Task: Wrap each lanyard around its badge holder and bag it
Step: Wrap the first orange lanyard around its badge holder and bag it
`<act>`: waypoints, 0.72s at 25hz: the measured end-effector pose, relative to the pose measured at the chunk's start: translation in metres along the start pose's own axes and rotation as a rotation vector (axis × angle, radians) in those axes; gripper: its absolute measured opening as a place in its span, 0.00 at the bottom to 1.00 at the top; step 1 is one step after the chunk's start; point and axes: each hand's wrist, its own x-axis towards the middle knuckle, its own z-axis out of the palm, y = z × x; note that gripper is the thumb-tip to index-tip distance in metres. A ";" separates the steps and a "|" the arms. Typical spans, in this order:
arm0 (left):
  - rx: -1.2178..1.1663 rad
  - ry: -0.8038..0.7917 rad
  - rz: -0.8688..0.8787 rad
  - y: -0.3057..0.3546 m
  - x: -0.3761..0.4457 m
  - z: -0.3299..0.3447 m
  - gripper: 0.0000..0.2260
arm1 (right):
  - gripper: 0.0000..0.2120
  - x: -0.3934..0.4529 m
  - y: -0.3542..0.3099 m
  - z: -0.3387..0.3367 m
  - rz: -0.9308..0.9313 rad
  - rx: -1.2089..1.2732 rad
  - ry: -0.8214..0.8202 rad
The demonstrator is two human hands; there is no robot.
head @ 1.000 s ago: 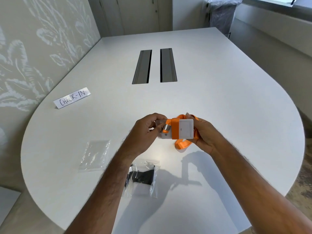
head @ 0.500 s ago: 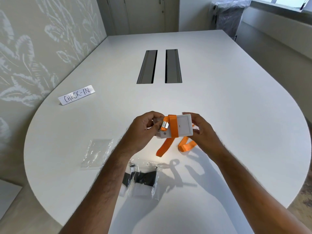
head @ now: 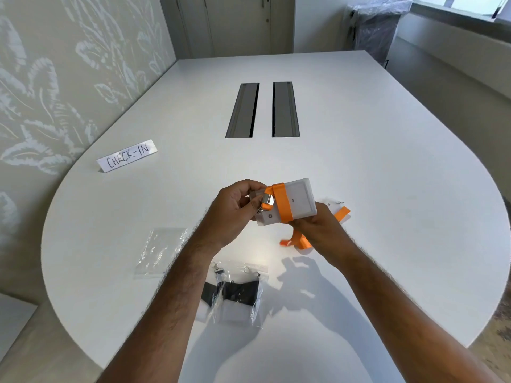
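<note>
Orange lanyard banding the white badge holder at frame centre, my left hand pinching its clip end, my right hand gripping the lower edge, loose strap trailing right.

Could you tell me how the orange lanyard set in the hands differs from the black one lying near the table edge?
The orange lanyard is only partly wound round its badge holder, a loose end trailing below; the black lanyard is fully wrapped. The orange set is held above the table by the left hand and right hand; the black set lies sealed in a clear bag. Both holders are pale and translucent.
</note>
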 end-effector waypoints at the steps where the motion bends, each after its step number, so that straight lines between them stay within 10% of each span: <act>1: -0.005 0.009 0.002 0.001 0.000 -0.001 0.06 | 0.07 0.000 0.000 0.001 -0.016 -0.036 -0.017; 18: 0.299 0.277 -0.006 -0.016 0.012 -0.012 0.04 | 0.10 -0.016 -0.024 -0.009 -0.034 -0.190 -0.242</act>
